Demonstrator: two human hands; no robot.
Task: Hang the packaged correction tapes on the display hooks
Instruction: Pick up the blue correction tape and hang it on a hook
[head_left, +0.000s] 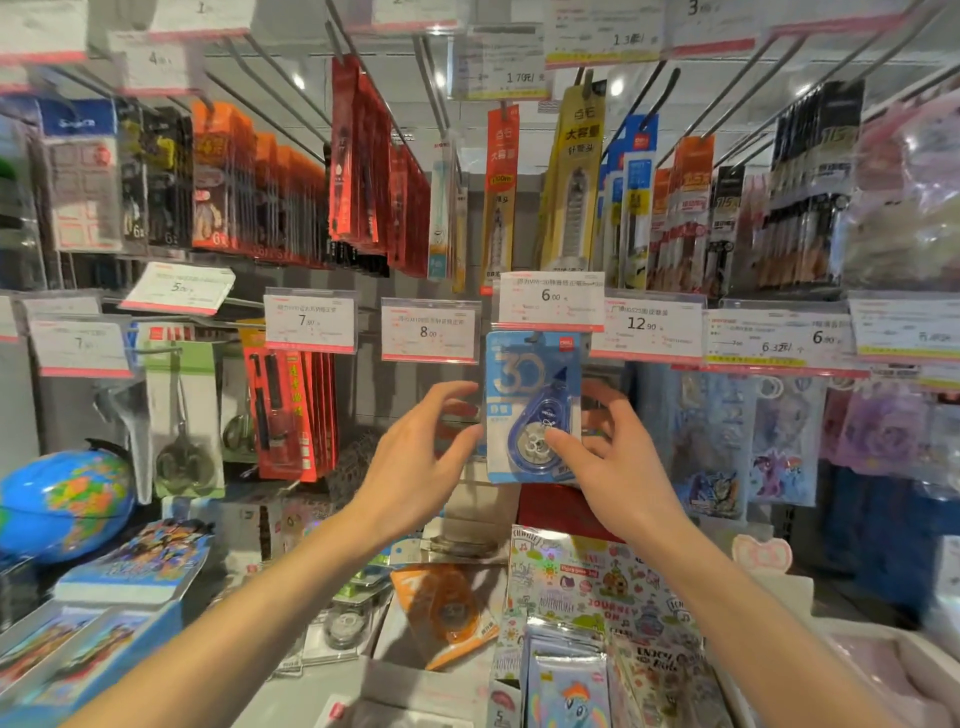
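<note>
While the blue correction tape pack (535, 405) looks hung under the 6.00 price tag (551, 301), the right hand (618, 467) pinches its lower edge, thumb on the front. Left hand (421, 457) hovers beside it, fingers spread, holding nothing. More packs, like the orange one (447, 613), lie below, unhung.

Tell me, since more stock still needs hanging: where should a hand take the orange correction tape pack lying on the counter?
Judging by its pose, pinch the flat card edge of the orange correction tape pack from above, at its upper end, clear of the raised blister. It lies flat and tilted among other packs, so the thin card margin looks easiest to lift.
</note>
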